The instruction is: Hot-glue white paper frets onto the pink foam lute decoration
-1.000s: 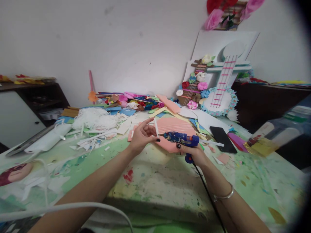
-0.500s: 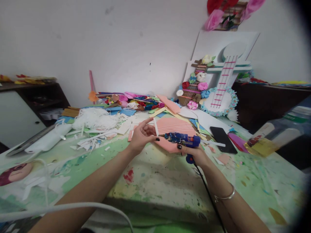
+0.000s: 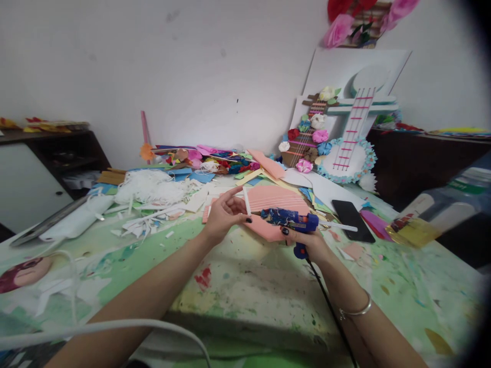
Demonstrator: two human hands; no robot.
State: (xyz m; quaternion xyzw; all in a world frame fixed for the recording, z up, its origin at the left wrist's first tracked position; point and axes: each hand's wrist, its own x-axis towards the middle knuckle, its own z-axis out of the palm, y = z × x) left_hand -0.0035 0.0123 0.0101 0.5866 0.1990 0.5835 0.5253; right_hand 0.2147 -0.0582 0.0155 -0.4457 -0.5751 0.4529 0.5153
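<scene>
My right hand [image 3: 307, 240] is closed round the handle of a blue glue gun [image 3: 289, 219], a clear glue stick [image 3: 339, 225] poking out of its back. The nozzle points left, at the lower end of a narrow white strip [image 3: 246, 200]. My left hand [image 3: 228, 212] pinches that strip between thumb and fingertips, holding it roughly upright. Behind both hands lies a salmon-pink paper guitar shape [image 3: 276, 197] with thin white strings across it. The glue gun hides part of its body, and my left hand covers part of its neck.
Shredded white paper [image 3: 148, 193] and coloured scraps lie along the back. A black phone [image 3: 353, 221] and a clear bottle [image 3: 441, 209] are at the right. Decorated paper guitars [image 3: 349, 148] lean against the wall. A white cable [image 3: 153, 324] crosses the near left; a black cord [image 3: 326, 296] trails from the glue gun.
The glue gun and my right hand have shifted very slightly to the right, the nozzle drawing a little along the strip's end. My left hand keeps its hold on the strip.
</scene>
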